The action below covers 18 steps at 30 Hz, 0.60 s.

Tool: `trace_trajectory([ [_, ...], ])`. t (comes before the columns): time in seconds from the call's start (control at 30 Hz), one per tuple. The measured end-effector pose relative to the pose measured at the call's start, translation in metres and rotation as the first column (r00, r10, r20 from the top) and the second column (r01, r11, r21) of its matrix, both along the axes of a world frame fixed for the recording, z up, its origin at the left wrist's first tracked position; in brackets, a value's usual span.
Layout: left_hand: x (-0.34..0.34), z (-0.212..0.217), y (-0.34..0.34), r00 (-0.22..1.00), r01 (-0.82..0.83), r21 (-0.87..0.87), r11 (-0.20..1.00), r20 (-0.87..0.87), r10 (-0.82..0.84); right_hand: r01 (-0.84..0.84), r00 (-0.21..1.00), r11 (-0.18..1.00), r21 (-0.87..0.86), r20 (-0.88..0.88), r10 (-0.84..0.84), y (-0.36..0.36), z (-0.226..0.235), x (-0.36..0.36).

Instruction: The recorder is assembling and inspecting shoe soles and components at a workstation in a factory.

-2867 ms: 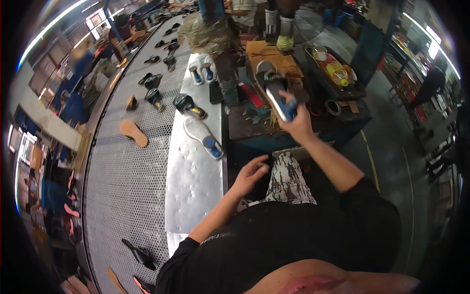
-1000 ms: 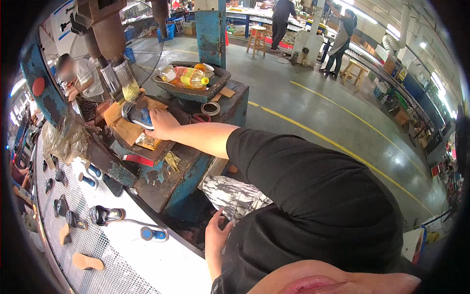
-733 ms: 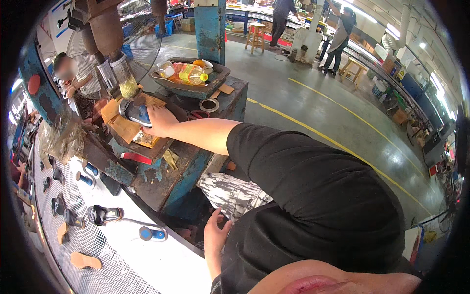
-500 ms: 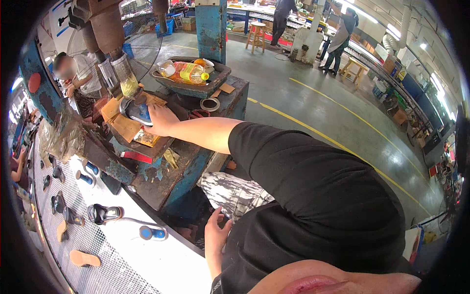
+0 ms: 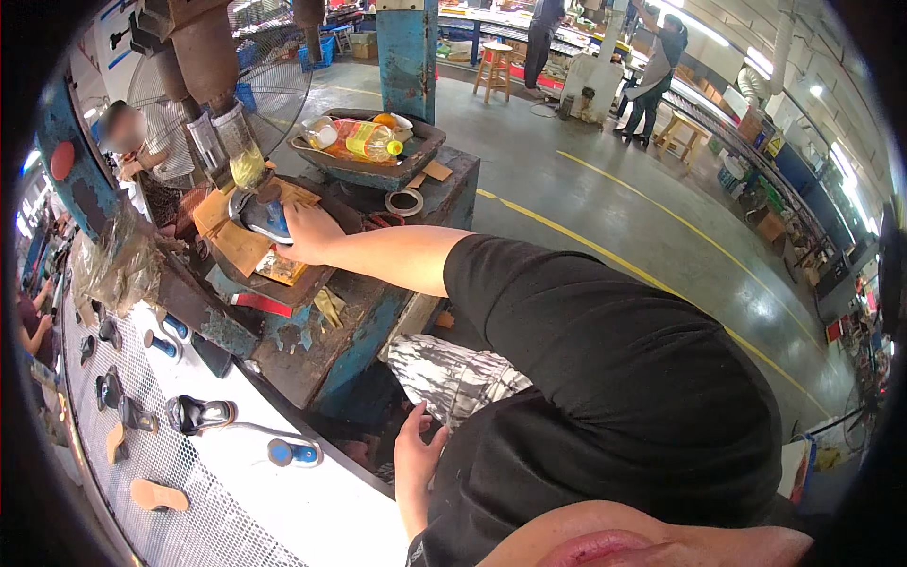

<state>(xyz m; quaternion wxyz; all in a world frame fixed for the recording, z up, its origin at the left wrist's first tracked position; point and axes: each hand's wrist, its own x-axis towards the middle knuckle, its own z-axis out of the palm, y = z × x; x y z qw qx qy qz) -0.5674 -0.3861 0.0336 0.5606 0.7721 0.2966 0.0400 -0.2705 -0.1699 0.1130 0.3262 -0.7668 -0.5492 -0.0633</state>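
Observation:
My right hand reaches out to a press and is closed round the blue end of a dark shoe on a last. The shoe lies on brown cardboard on the press bed, just below the press's cylinder with a clear, yellowish sleeve. My fingertips are partly hidden behind the shoe's end. Down by my lap, beside my patterned trousers, my left hand holds nothing, its thumb and fingers apart.
A tray with a yellow-labelled bottle stands behind the press bed, near a tape roll. Left, several shoes and blue lasts lie on a white board and a mesh surface. A co-worker sits beyond the press.
My right hand keeps its hold on the shoe at the press, and my left hand stays by my lap. The view has shifted very slightly.

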Motion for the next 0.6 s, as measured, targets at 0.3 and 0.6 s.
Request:
trace_trajectory([
  [0.3, 0.0025, 0.0001, 0.0009, 1.0, -0.007, 0.002, 1.0, -0.013, 0.007, 0.013, 0.999, 0.999, 0.03, 0.036, -0.014, -0.0004, -0.0023, 0.0023],
  [0.6, 0.0052, -0.0046, 0.0014, 1.0, -0.004, 0.004, 1.0, -0.027, 0.004, 0.016, 0.999, 1.0, 0.011, 0.031, -0.016, 0.0016, -0.0002, 0.0064],
])
